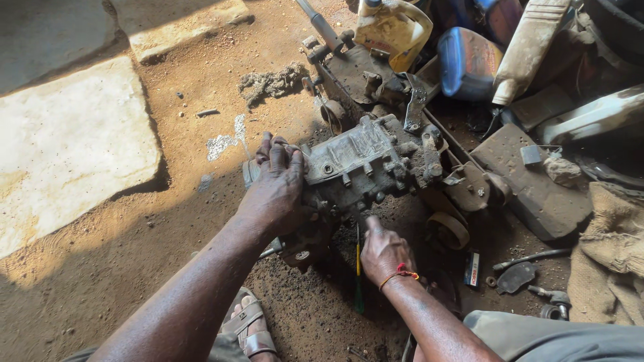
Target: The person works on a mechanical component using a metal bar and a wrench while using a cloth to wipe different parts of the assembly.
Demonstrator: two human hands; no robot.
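A dirty grey metal engine housing [362, 164] sits on the oily dirt ground in the middle of the head view. My left hand [275, 188] grips its left end, fingers curled over the top edge. Just below the housing, my right hand [384, 251] is closed around a screwdriver with a yellow and green handle [359, 281], whose tip points up at the underside of the housing. A red thread circles my right wrist.
Greasy metal parts [376, 80] and a flat plate [537, 188] lie behind and right of the housing. Plastic oil jugs [396, 27] stand at the back. Sacking [614, 261] lies at right, stone slabs [67, 141] at left, my sandalled foot [249, 328] below.
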